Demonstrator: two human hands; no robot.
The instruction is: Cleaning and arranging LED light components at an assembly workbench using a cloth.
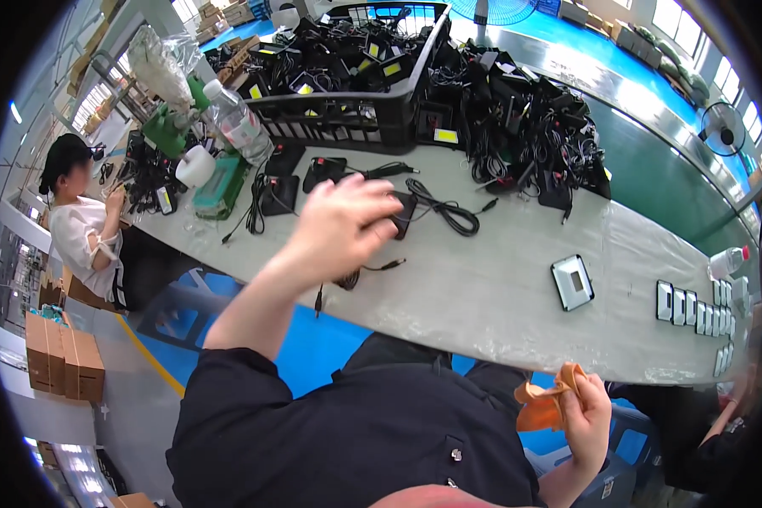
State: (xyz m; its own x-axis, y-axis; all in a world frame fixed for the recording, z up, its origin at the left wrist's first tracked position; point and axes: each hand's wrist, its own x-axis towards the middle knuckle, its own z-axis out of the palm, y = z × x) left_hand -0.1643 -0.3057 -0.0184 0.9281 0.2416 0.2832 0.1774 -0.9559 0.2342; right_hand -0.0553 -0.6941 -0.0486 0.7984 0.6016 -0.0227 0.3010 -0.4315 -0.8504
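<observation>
My left hand (343, 224) is over the table with its fingers stretched out, slightly smeared by motion. Its fingertips are beside a small black box (405, 213); whether they touch it I cannot tell. A coiled black cable (449, 212) with a plug lies right of that box. More black boxes with cables lie around the hand, one (322, 172) beyond it and another (277, 196) to its left. Low on the right, off the table's front edge, my right hand (588, 419) is closed on a crumpled orange cloth (543, 408).
A black crate (339, 127) full of boxes and cables stands at the back, beside a cable heap (516, 118). A silver-framed panel (573, 283) lies right of centre; several similar pieces (677, 306) stand farther right. Bottle (237, 123) and green tray (220, 188) are left. A person (85, 220) sits left.
</observation>
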